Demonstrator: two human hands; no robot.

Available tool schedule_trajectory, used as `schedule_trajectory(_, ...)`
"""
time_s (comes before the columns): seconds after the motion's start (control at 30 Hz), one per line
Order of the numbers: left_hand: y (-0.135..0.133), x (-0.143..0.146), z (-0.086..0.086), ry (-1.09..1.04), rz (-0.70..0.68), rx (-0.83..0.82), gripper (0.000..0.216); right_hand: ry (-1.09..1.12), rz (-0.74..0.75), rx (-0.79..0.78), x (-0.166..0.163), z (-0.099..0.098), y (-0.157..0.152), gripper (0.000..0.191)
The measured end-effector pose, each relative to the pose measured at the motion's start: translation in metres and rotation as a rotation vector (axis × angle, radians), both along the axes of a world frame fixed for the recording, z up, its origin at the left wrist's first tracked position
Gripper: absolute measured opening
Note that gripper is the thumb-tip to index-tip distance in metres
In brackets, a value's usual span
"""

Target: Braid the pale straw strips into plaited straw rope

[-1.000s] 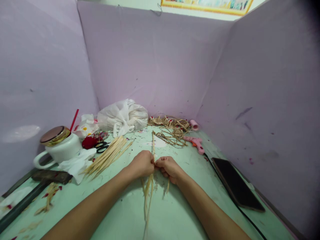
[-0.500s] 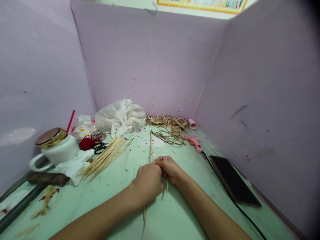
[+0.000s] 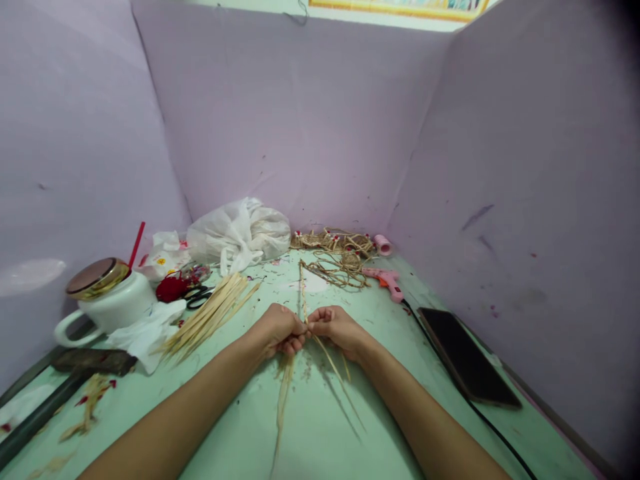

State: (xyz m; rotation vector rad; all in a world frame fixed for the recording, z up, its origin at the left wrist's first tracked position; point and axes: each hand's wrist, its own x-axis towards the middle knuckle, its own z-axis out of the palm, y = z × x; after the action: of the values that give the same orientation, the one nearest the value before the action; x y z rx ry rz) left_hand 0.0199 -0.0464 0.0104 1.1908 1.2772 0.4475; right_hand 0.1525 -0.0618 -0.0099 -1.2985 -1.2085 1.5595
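A thin braid of pale straw-like fibre (image 3: 303, 293) stretches along the table away from me, its near end between my hands. My left hand (image 3: 283, 330) is closed on strands of it, and a loose fibre strand (image 3: 283, 393) hangs from below that hand toward the table's near edge. Touching it at the fingertips, my right hand (image 3: 336, 328) pinches the strands where they meet the braid. Other thin strands (image 3: 333, 367) splay out beneath the right hand. The fingertips hide the exact crossing point.
Left of the braid lies a bundle of flat straw strips (image 3: 215, 317), with scissors (image 3: 199, 297), a white mug (image 3: 117, 307) and a hammer (image 3: 93, 361) beyond. A pink glue gun (image 3: 384, 281), phone (image 3: 467, 357), plastic bag (image 3: 245, 233) and coiled cord (image 3: 340, 267) lie around.
My left hand has turned and drawn back left, from overlapping the right hand to meeting it at the fingertips. The strands below now spread apart to both sides.
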Motion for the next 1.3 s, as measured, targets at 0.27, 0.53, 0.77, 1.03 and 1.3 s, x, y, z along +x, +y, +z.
schedule_trajectory(0.27,-0.003,0.003,-0.007,0.152,0.000,0.200,0.013,-0.697,-0.080,0.234,0.000,0.002,-0.002,0.009)
schedule_trajectory(0.53,0.000,0.003,-0.009,0.074,0.065,0.062,0.015,-0.900,-0.003,0.391,-0.011,0.023,-0.021,0.013)
schedule_trajectory(0.77,0.003,-0.006,-0.007,-0.037,-0.038,0.136,0.009,-0.726,0.079,0.388,-0.005,0.023,-0.020,0.009)
schedule_trajectory(1.03,0.006,-0.011,-0.006,-0.102,-0.081,0.123,0.006,-0.083,-0.120,-0.110,-0.001,0.027,-0.009,0.010)
schedule_trajectory(1.3,0.003,-0.011,0.001,-0.058,-0.189,0.132,0.007,-0.288,-0.115,-0.036,-0.010,0.011,-0.008,0.016)
